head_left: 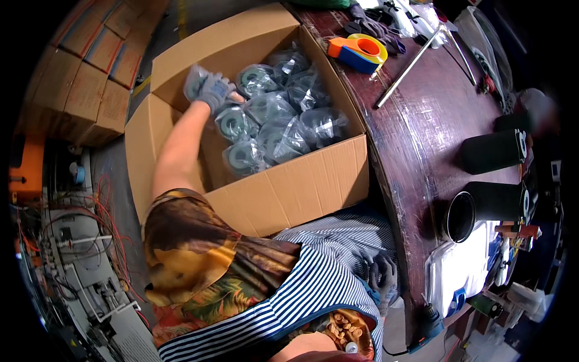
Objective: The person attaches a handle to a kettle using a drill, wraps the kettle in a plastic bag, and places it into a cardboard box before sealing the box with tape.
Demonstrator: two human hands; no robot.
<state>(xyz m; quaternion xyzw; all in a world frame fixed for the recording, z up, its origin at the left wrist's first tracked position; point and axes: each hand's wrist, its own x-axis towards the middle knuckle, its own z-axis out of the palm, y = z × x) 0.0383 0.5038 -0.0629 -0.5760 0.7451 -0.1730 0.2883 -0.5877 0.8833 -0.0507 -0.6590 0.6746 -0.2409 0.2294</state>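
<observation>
My left hand, in a grey glove, reaches into an open cardboard box and closes on a clear bag holding a round grey part at the box's far left side. Several more bagged round parts fill the box beside it. My right hand, also gloved, rests low against my striped apron under the table edge, fingers loosely apart and holding nothing.
A dark wooden table at the right carries an orange, blue and yellow tape dispenser, a metal rod, two black cylinders and white plastic packs. Stacked cartons stand far left; wired machinery sits below them.
</observation>
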